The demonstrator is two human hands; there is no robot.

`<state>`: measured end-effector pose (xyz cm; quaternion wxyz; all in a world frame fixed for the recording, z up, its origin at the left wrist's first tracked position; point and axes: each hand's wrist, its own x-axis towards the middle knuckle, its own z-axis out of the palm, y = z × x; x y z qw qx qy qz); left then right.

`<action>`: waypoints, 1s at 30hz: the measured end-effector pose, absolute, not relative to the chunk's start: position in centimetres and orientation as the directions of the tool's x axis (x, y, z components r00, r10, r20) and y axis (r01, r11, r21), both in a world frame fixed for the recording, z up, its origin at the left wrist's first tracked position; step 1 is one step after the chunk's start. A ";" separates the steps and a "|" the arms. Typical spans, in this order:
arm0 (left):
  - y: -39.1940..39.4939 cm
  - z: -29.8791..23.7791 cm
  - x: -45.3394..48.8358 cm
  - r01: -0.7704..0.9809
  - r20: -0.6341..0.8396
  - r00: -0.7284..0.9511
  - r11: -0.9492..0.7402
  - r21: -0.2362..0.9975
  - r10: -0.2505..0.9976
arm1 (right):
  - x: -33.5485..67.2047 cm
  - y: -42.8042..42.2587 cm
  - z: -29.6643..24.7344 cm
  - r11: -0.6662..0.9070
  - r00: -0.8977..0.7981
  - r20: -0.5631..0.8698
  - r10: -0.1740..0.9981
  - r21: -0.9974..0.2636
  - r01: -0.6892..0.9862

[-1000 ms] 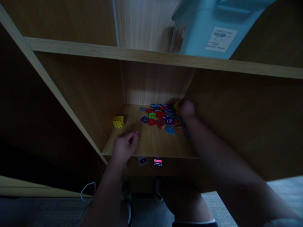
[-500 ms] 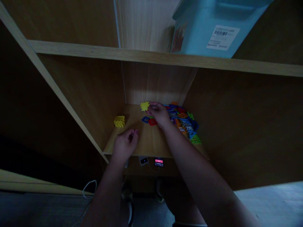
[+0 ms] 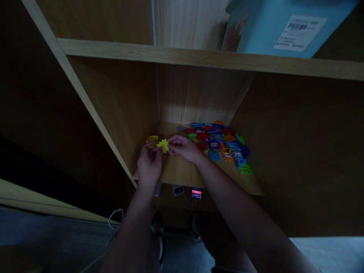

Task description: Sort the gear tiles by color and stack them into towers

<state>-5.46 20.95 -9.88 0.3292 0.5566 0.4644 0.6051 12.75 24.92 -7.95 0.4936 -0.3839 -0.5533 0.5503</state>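
Yellow gear-edged plastic tile (image 3: 163,145) is being pinched between the closed fingers of the left hand (image 3: 149,165) and right hand (image 3: 183,148), just beside a yellow tile block (image 3: 152,139). Small, steady finger movements are suiting this spot: the side panel (image 3: 133,113) is near, the shelf's front edge (image 3: 224,186) is just below, and a colourful tile pile (image 3: 216,142) is crowding the right.

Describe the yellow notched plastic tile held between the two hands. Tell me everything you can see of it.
The bright yellow plastic tile is a flat piece with a notched, gear-like edge; its surface looks smooth, though the dim light hides fine detail. It is whole and unbent, and it is tilted. The fingers of the left hand and the fingers of the right hand grip it from opposite sides, above the light wooden shelf, and part of it is hidden behind them.
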 end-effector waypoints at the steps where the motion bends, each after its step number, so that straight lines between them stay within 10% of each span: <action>1: 21.0 -9.9 -5.5 0.100 0.367 -0.167 -0.355 0.929 0.915 | 12.6 24.7 -7.9 0.085 -0.247 0.110 0.963 -0.990 -0.110; 30: 21.5 -10.2 -5.7 -0.104 0.231 -0.234 -0.261 0.960 0.944 | 12.1 23.7 -7.7 0.414 -0.214 0.380 0.900 -0.899 0.141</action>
